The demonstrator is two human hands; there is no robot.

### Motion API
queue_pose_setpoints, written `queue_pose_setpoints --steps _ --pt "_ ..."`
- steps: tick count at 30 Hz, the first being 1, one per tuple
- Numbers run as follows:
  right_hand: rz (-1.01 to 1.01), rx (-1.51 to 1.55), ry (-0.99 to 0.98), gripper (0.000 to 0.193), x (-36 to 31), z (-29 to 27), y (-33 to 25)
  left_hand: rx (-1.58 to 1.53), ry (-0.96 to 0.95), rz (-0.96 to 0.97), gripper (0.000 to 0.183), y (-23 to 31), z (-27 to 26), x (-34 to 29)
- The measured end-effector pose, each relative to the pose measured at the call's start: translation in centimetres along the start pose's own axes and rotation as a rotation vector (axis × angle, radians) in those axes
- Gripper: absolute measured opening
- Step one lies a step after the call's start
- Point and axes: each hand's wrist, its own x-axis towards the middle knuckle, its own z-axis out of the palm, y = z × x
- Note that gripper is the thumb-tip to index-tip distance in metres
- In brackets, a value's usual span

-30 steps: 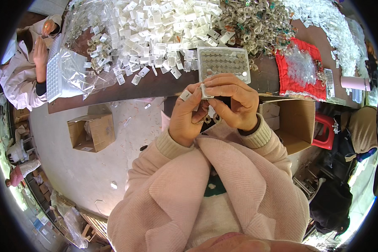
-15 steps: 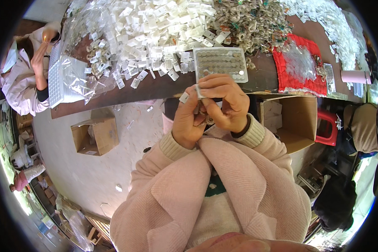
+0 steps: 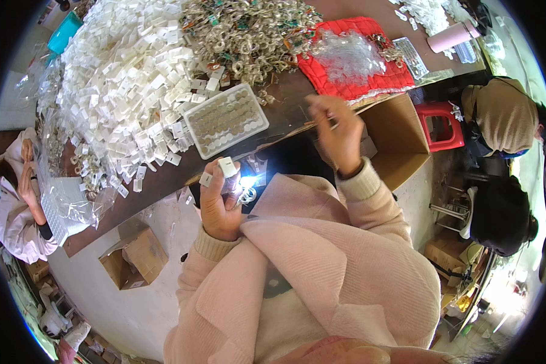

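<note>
My left hand [image 3: 221, 209] is closed around a small white plastic case [image 3: 227, 167] and a lit LED light [image 3: 247, 181], which glares bright white. Thin coiled wire [image 3: 246, 195] hangs beneath the light. A second small white piece [image 3: 206, 179] shows at the thumb. My right hand [image 3: 341, 134] is raised apart from the left, near the red quilted cloth [image 3: 400, 76]. Its fingers are loosely bent and spread, slightly blurred; anything small between them cannot be made out. Between the hands and the heaps stands a clear tray [image 3: 225, 121] with rows of round coin cells.
White plastic cases [image 3: 127, 73] heap up at the left, beside tangled wire lights [image 3: 249, 36]. Clear plastic bits [image 3: 349, 57] lie on the red cloth. A pink bottle [image 3: 452, 37], cardboard box [image 3: 400, 136] and red stool [image 3: 441, 127] are at the right. Another person's hand [image 3: 27, 176] works far left.
My hands have come apart: the right moved up and right, the left moved left and down with the case. The light now glows. The whole view has turned toward the right.
</note>
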Motion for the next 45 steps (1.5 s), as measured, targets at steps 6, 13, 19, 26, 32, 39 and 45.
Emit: queue_pose_setpoints --steps 6,13,19,26,32,39,45 --pt "-0.043 -0.29 0.023 0.025 3.5 -3.1 5.8 0.019 0.008 -0.008 0.018 -0.4 0.0 0.3" --pt "-0.162 -0.393 -0.059 0.02 2.1 -3.2 5.9 0.044 -0.046 0.045 0.019 -0.4 0.1 0.5" --pt "-0.032 -0.267 -0.052 0.019 1.6 -4.0 5.4 0.041 -0.031 -0.004 0.018 -0.5 0.0 0.8" --pt "-0.119 -0.396 -0.059 0.021 3.0 -3.0 5.8 0.043 -0.054 -0.013 0.018 -0.4 0.0 0.7" --pt "-0.077 -0.32 -0.104 0.015 2.2 -3.8 6.4 0.049 -0.044 -0.011 0.02 -0.4 -0.2 0.8" --pt "0.068 -0.293 0.032 0.008 3.4 -3.2 6.2 0.058 -0.029 -0.019 0.019 -0.4 -0.1 0.5" --pt "0.195 0.237 -0.087 0.01 3.4 -2.0 0.5 0.107 -0.013 0.022 0.02 -0.1 0.9 0.3"
